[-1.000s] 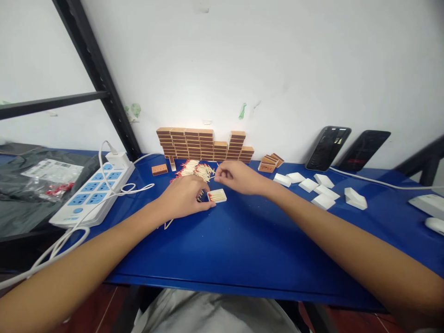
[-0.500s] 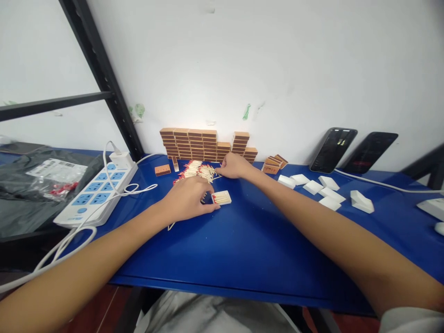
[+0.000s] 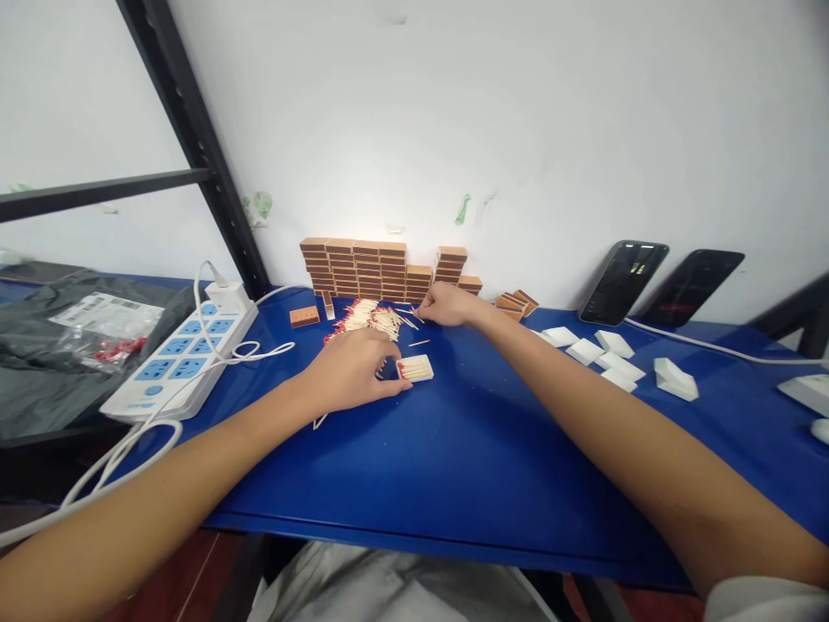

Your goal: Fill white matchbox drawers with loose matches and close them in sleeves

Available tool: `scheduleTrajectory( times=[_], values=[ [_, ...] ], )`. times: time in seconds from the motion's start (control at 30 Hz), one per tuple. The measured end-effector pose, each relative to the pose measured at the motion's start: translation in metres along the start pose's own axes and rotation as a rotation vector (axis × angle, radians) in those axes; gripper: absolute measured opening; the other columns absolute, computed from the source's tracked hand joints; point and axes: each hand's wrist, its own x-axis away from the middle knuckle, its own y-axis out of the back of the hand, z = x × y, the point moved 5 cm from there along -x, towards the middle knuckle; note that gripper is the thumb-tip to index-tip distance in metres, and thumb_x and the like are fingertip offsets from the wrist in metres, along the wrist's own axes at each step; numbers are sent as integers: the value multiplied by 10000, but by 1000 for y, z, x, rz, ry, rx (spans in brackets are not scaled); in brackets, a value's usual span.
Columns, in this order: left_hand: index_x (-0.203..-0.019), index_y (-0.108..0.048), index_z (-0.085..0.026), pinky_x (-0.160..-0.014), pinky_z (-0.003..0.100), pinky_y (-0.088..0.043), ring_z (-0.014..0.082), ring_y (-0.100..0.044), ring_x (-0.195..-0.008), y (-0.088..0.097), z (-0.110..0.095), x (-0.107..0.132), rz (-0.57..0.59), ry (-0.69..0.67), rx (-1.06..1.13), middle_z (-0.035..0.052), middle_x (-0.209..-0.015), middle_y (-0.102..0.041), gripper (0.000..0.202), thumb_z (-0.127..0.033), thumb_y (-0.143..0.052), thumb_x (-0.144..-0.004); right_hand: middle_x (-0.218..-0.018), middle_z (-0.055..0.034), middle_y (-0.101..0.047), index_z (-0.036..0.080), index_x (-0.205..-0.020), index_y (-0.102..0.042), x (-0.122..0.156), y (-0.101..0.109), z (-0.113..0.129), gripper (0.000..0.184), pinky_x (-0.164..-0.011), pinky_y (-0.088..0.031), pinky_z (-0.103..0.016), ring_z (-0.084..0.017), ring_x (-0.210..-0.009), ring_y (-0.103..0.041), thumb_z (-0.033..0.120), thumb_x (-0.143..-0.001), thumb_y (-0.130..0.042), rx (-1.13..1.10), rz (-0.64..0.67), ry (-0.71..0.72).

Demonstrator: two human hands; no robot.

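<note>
A small white matchbox tray (image 3: 422, 370) with several red-tipped matchsticks in it lies on the blue table. My left hand (image 3: 353, 367) grips its left end between thumb and fingers. Behind that hand spreads a heap of loose matchsticks (image 3: 363, 318), partly hidden by it. My right hand (image 3: 448, 304) is at the heap's right edge, its fingertips pinched together on a matchstick (image 3: 417, 315). Between the heap and the tray, a single match (image 3: 420, 343) lies apart on the table.
Stacked matchboxes (image 3: 366, 269) line the wall, with a lone matchbox (image 3: 304, 316) at their left. Several white trays (image 3: 586, 350) lie right of my right forearm. Two phones (image 3: 622, 281) lean on the wall. A power strip (image 3: 187, 354) with white cables stands left.
My right hand has shifted slightly right and back at the heap's edge. A single match now shows on the table behind the tray. My left hand keeps its hold.
</note>
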Motion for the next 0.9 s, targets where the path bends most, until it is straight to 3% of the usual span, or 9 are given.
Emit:
scheduleTrajectory(
  times=[0.17, 0.3, 0.47, 0.77, 0.9],
  values=[
    [-974, -775, -182, -682, 319, -434, 205, -658, -793, 1, 0, 0, -3, 3, 0, 22, -798, -700, 315, -482, -773, -875, -614, -38, -617, 162, -616, -610, 0, 0, -5, 387, -567, -371, -274, -141, -591, -519, 325, -968, -625, 112, 100, 35],
    [-995, -776, -179, -679, 317, -440, 205, -660, -792, 2, -1, 0, 0, 1, -6, 29, -816, -708, 332, -487, -775, -873, -807, -98, -744, 140, -704, -680, -4, 0, -6, 335, -660, -431, -256, -176, -740, -630, 304, -986, -607, 129, 53, 54],
    [-1003, -778, -177, -685, 321, -454, 209, -667, -806, 1, -1, 0, 7, 5, -2, 32, -821, -711, 337, -491, -764, -882, -918, -149, -786, 128, -795, -743, -6, -3, -5, 283, -768, -484, -280, -229, -867, -699, 274, -987, -594, 158, 14, 39],
    [-1005, -782, -181, -671, 321, -446, 209, -666, -800, 2, -1, 1, 8, 13, -1, 40, -848, -718, 332, -489, -764, -883, -799, -106, -745, 159, -666, -698, 6, 15, -25, 293, -709, -489, -315, -223, -758, -672, 294, -925, -684, 218, 175, 44],
    [-991, -782, -182, -673, 319, -444, 208, -664, -793, 2, -1, 1, 10, 12, -1, 34, -819, -710, 332, -496, -762, -883, -854, -84, -742, 167, -766, -735, 17, 22, -37, 186, -647, -507, -313, -184, -673, -647, 317, -875, -733, 142, 331, 12]
  ],
)
